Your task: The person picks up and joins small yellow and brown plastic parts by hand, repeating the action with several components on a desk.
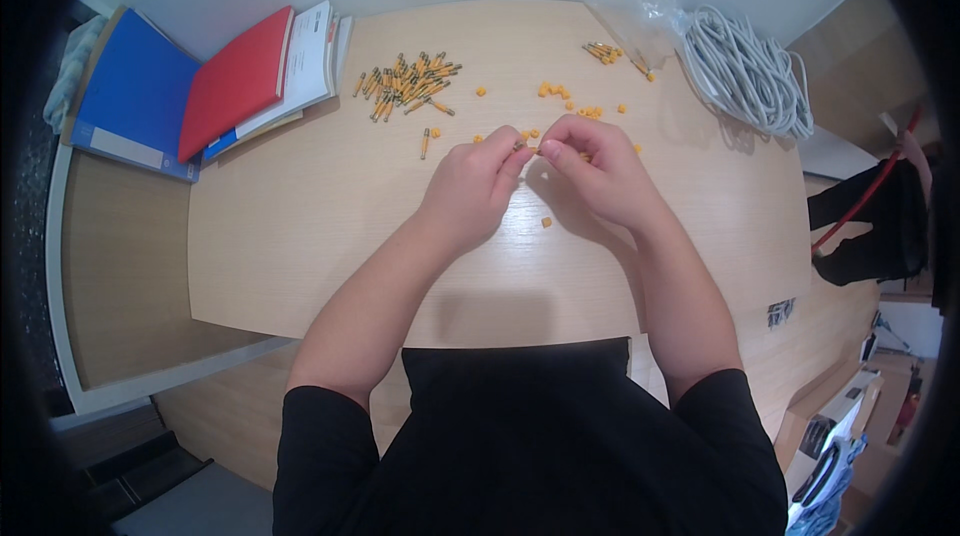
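Above the middle of the desk, my left hand (470, 184) and my right hand (606, 176) meet with fingertips nearly touching. Between them is a small slim piece (533, 150) with a dark metallic end at the left fingers and a yellow part toward the right. Both hands pinch it; my fingers cover most of it. A pile of slim yellow pieces with metal ends (408, 83) lies beyond my left hand, and a single similar piece (425, 143) lies nearer. Several short yellow caps (555, 90) are scattered beyond my hands; one cap (546, 222) sits closer to me.
The light wooden desk (300, 246) has a blue binder (135, 86), a red folder (240, 66) and papers (300, 76) at left. At far right are a coil of grey cable (745, 76), a clear plastic bag (640, 21) and more metal-ended yellow pieces (602, 53).
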`<state>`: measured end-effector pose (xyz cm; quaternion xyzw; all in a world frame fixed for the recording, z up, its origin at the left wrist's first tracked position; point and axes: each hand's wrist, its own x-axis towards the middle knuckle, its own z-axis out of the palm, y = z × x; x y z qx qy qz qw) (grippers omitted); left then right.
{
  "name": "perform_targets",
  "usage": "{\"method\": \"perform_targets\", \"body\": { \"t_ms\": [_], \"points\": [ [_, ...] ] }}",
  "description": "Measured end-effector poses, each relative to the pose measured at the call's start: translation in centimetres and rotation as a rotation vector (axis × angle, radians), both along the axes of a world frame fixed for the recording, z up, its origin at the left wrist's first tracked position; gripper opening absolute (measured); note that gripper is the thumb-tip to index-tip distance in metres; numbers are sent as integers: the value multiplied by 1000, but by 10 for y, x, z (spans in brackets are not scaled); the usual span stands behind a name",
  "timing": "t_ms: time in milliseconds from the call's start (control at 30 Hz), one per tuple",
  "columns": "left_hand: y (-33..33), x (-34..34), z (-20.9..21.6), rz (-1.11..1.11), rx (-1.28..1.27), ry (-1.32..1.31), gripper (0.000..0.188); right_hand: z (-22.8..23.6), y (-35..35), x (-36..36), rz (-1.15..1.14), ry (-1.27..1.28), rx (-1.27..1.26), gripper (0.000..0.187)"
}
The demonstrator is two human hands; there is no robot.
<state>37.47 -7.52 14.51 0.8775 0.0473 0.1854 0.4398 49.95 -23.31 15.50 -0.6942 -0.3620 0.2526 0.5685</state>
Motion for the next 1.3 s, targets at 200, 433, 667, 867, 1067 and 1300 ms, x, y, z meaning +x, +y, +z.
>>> {"method": "perform_targets", "body": {
  "t_ms": [200, 433, 667, 867, 1067, 1300],
  "points": [
    [2, -1, -1, 4, -84, 28, 17, 23, -9, 4, 4, -127, -213, 14],
    [0, 0, 9, 58, -260, 43, 19, -10, -40, 87, -489, -379, -122, 18],
    [-5, -1, 11, -50, -209, 200, 17, -32, -38, 110, -728, -593, -540, 25],
    [-8, 0, 15, -86, -315, 295, 17, -29, -29, 104, -874, -592, -660, 25],
    [-6, 5, 14, -74, -552, 352, 16, -21, -54, 103, -458, 685, 238, 27],
    [9, 2, 10, -137, -1033, 333, 21, 8, -13, 39, -31, 1092, 242, 29]
  ]
}}
